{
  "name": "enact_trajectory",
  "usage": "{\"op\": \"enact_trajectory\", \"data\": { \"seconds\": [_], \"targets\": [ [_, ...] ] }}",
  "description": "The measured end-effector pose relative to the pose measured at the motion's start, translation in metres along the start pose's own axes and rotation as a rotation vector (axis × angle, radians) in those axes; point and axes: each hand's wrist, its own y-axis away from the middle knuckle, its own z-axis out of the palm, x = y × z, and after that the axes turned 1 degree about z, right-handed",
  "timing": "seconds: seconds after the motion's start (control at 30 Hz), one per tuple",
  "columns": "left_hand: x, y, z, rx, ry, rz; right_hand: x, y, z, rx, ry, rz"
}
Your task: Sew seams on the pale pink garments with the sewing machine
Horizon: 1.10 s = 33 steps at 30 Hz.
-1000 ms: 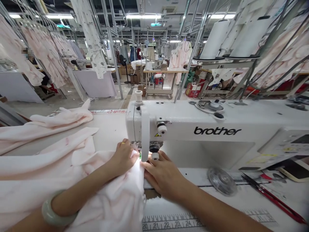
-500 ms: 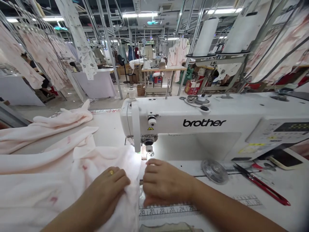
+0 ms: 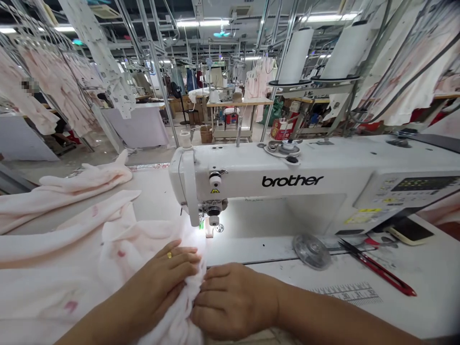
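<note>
A white Brother sewing machine [image 3: 287, 179] stands across the table, its needle and presser foot [image 3: 209, 229] lit by a small lamp. Pale pink printed fabric [image 3: 72, 258] lies bunched to the left and runs under the foot. My left hand [image 3: 168, 275], with a gold ring, presses on a fold of this fabric with bent fingers just in front of the needle. My right hand [image 3: 230, 299] is closed on the fabric's edge beside it, knuckles up. Both hands sit close together near the table's front edge.
A metal bobbin disc [image 3: 312, 250], red-handled snips [image 3: 377, 268] and a phone [image 3: 409, 231] lie on the table to the right. A printed ruler strip [image 3: 350, 293] is on the tabletop. More pink fabric [image 3: 79, 179] is heaped at the far left. Garments hang overhead.
Both hands have drawn back from the presser foot toward the table's front edge, gathering the fabric. The view has shifted slightly, so the machine sits further left.
</note>
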Motion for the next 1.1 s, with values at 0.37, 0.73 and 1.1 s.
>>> {"op": "enact_trajectory", "data": {
  "seconds": [0.37, 0.73, 1.1],
  "targets": [
    [0.000, -0.015, 0.004, 0.071, -0.039, 0.050, 0.006, 0.007, -0.002, -0.113, -0.054, 0.063],
    [-0.038, -0.051, -0.019, 0.074, 0.005, 0.115, 0.025, 0.010, -0.005, -0.237, -0.053, 0.323],
    [0.014, -0.002, 0.022, 0.405, -0.424, -0.010, 0.011, 0.002, -0.011, -0.178, 0.000, 0.009]
  ]
}}
